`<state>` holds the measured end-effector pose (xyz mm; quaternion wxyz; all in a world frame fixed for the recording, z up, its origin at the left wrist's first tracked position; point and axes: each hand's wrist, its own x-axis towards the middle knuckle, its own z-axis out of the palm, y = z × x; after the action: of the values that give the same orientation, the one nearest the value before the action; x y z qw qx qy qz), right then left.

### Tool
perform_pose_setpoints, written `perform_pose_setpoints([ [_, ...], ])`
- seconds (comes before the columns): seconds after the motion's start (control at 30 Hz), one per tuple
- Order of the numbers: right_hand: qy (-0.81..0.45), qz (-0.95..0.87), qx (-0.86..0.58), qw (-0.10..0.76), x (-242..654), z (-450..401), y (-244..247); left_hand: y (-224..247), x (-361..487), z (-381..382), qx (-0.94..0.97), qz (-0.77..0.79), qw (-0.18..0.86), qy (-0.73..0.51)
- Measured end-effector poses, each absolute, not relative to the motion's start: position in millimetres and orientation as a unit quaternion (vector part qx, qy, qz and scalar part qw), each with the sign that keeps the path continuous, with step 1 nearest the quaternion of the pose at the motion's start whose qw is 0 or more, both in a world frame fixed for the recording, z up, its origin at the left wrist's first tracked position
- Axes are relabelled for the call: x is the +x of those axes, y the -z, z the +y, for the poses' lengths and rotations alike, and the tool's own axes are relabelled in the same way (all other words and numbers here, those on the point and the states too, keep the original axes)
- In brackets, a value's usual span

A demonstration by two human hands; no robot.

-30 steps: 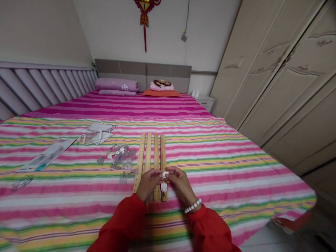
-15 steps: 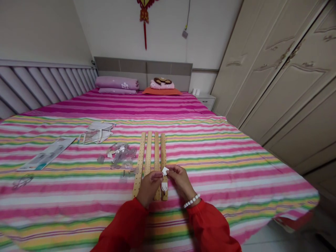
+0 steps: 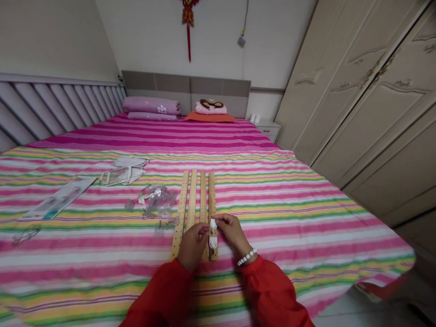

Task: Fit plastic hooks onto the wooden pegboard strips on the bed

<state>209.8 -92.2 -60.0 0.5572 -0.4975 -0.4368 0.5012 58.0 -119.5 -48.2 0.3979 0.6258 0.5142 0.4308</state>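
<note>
Our right hand [image 3: 235, 233] is pinching a white plastic hook [image 3: 213, 224] lengthwise along the rightmost tan wooden strip [image 3: 211, 193]; left hand [image 3: 192, 243] beside, grip unclear.

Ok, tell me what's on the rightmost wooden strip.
On the strip, a white hook lies toward the near end; the right hand touches a second hook beyond it. Anything beneath both is covered.

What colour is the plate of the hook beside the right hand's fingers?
The hook's plate is white, best seen in the head view.
</note>
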Motion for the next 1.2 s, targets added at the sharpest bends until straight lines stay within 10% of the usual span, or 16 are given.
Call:
perform_pose_setpoints([
  [0.33, -0.435, -0.482, -0.516, 0.559, 210, -92, 60, 44, 60, -123, 0.757, 0.525, 0.184, -0.343],
  [1.2, -0.399, -0.495, -0.513, 0.577, 210, -90, 77, 49, 73, -137, 0.792, 0.583, 0.040, -0.179],
])
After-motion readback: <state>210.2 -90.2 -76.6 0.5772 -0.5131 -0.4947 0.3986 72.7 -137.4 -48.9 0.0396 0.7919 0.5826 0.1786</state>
